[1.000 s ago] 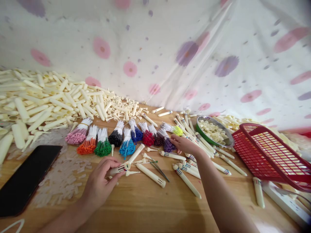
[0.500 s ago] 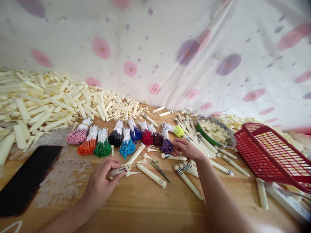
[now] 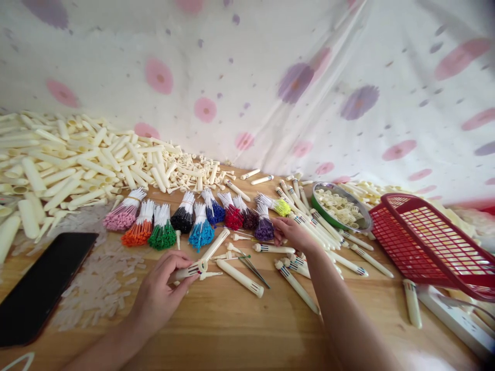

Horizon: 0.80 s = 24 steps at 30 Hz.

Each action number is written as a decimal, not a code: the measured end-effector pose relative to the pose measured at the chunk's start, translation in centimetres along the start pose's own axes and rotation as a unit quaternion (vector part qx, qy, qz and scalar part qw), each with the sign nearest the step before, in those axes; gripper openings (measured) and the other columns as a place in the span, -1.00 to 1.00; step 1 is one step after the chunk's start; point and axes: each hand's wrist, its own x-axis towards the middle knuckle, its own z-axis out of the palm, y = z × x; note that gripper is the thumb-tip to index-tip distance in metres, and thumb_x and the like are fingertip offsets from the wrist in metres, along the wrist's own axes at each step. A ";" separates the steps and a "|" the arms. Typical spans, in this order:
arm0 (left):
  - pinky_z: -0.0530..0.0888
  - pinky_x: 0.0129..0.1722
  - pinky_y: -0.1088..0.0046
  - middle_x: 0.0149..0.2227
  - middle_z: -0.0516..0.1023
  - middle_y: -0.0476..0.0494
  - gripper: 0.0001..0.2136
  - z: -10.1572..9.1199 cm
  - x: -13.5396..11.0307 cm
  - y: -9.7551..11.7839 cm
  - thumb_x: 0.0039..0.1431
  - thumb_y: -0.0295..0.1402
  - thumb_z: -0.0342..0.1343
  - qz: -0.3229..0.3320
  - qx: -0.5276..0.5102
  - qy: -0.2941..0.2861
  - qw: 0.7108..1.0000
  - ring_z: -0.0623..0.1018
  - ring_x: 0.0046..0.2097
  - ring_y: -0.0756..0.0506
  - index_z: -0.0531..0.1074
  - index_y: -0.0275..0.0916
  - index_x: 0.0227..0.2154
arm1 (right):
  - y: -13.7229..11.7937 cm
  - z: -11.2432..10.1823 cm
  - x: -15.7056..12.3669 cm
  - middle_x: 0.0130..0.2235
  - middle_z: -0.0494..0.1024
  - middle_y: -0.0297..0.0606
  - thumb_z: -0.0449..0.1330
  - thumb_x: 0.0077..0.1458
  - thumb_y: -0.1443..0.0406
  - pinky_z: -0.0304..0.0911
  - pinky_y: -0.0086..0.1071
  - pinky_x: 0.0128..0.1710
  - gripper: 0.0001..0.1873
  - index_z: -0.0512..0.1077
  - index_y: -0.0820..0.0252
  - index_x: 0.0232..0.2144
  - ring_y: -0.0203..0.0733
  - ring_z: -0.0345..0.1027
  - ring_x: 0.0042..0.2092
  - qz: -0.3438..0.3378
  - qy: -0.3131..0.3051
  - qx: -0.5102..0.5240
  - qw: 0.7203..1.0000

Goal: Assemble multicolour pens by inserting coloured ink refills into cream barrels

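Observation:
My left hand is closed round a cream pen barrel that rests low over the wooden table. My right hand reaches forward to the purple refill bundle, fingers pinched at its right side; what they hold is too small to make out. A row of bundled refills lies behind: pink, orange, green, black, light blue, dark blue, red, yellow-green. Loose cream barrels and thin refills lie between my hands.
A big heap of cream pen parts fills the back left. A black phone lies at the left front. A green bowl of small clips and a red mesh basket stand at the right. Assembled pens lie beside them. A flowered cloth hangs behind.
My right hand has shifted slightly about the purple bundle, drawing back a little and then returning. The left hand has stayed put with the barrel.

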 end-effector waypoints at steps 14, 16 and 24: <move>0.48 -0.30 0.51 -0.35 0.46 -0.05 -0.90 0.0 -0.1 0.2 0.06 -0.50 0.13 0.032 0.006 0.006 0.999 0.52 -0.28 -0.05 0.34 -0.19 -0.40 | 0.2 -0.1 -0.9 -0.46 0.44 -0.31 0.15 -0.06 0.06 0.35 -0.34 -0.31 -0.68 0.35 0.21 -0.55 -0.26 0.39 -0.39 -0.043 -0.008 0.017 0.999; 0.47 -0.29 0.50 -0.34 0.46 -0.05 -0.90 0.1 -0.1 0.0 0.07 -0.50 0.13 0.035 0.006 0.005 0.999 0.52 -0.28 -0.06 0.34 -0.18 -0.40 | 0.1 -0.3 -1.9 -0.34 0.47 -0.27 0.17 -0.06 0.07 0.34 -0.33 -0.23 -0.70 0.41 0.22 -0.47 -0.23 0.40 -0.29 -0.064 -0.010 0.027 0.998; 0.47 -0.31 0.47 -0.32 0.46 -0.07 -0.90 0.1 -0.2 -0.6 0.07 -0.52 0.10 0.021 0.015 -0.008 1.000 0.52 -0.26 -0.08 0.34 -0.19 -0.38 | -2.2 3.6 -5.4 -0.55 0.46 -0.28 0.13 0.03 0.19 0.26 -0.43 -0.46 -0.70 0.40 0.26 -0.62 -0.33 0.31 -0.51 -0.104 -0.157 0.071 0.979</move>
